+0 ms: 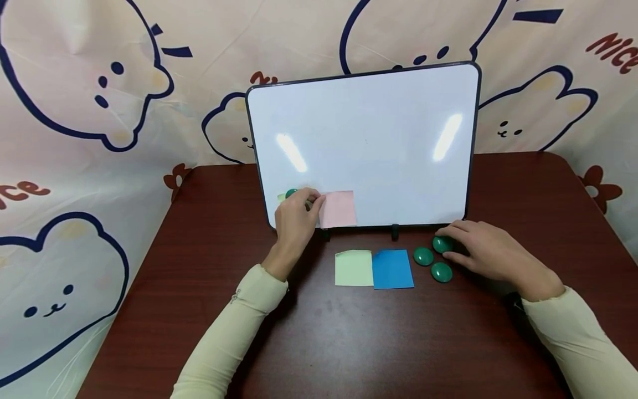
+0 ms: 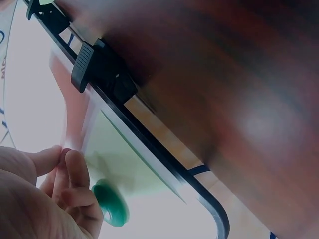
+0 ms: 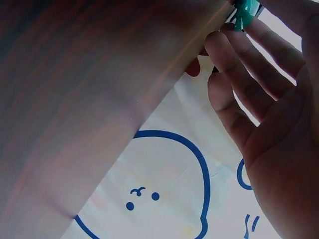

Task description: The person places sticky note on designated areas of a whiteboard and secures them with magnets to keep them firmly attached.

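My left hand [image 1: 295, 217] pinches the left edge of a pink sticky note [image 1: 340, 209] at the lower part of the whiteboard [image 1: 369, 138]. Behind that hand, a green sticky note [image 2: 117, 159] lies on the board under a round green magnet [image 2: 110, 203]; both are partly hidden in the head view. Over at the right, my right hand [image 1: 485, 249] holds another green magnet [image 1: 441, 244] between thumb and fingers, close to the tabletop. Two more green magnets, one nearer the left [image 1: 423, 256] and one nearer me [image 1: 441, 272], lie beside it on the table.
A pale green sticky note [image 1: 354, 268] and a blue sticky note [image 1: 393, 269] lie side by side on the dark wooden table [image 1: 349, 343]. Black clips [image 2: 104, 69] support the whiteboard's lower edge. A printed cloth [image 1: 209, 44] hangs behind.
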`<state>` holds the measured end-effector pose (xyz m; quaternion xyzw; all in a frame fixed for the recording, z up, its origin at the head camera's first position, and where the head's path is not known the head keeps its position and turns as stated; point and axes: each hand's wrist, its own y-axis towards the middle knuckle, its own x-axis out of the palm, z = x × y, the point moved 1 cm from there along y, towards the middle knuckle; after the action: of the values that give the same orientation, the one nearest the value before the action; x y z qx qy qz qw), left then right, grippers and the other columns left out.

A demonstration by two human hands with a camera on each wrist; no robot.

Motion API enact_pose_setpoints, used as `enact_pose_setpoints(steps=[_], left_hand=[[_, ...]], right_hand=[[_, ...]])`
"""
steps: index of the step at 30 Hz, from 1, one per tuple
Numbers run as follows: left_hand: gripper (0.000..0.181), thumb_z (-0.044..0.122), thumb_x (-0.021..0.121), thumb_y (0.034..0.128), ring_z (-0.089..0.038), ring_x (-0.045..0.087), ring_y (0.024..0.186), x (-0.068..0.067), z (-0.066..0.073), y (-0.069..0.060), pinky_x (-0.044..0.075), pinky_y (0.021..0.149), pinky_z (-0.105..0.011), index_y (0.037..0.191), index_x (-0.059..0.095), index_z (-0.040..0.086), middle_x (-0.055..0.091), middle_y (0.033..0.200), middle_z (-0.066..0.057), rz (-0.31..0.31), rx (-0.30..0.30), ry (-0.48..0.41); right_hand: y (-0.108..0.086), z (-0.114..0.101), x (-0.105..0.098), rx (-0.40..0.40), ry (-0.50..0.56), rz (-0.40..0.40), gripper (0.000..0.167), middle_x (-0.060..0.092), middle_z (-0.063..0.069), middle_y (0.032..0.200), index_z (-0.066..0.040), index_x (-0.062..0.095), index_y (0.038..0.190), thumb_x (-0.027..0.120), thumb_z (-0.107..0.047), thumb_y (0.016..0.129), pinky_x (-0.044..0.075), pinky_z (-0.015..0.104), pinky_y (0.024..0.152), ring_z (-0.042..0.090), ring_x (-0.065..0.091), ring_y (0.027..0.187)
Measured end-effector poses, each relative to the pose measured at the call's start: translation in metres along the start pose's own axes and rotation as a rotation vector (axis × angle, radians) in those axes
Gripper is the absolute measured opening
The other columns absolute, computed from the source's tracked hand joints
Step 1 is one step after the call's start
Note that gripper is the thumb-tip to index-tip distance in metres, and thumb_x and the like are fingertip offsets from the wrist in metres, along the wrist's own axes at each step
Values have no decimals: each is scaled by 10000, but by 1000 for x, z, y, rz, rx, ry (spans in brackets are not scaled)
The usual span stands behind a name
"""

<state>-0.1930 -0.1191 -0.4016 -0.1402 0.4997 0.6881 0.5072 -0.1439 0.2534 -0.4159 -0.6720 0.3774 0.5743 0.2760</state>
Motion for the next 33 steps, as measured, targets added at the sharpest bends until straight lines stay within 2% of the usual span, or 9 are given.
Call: enact_pose_setpoints(steps=[13,24,33], left_hand=[[180,267,724,923,-168,701,709,3,0,4,548,595,-315,911,748,89,754,850,-59,12,3,8],[170,259,728,920,-169,694,683,5,1,3,539,572,-322,917,749,90,753,842,-59,3,-5,22],[177,257,729,919,-176,702,705,4,1,4,543,583,-331,925,746,82,755,855,-68,-2,-15,5]], right_hand=[[2,1,-2,-12,0,16,415,681,57,1114,-131,671,1226,792,-251,848,572,471,818,212,657,937],[3,-4,0,-84,12,166,456,684,17,1104,-139,676,1207,831,-262,796,575,457,818,190,653,960],[11,-11,0,-92,22,181,462,685,5,1114,-161,678,1221,827,-294,805,576,425,806,167,644,966]])
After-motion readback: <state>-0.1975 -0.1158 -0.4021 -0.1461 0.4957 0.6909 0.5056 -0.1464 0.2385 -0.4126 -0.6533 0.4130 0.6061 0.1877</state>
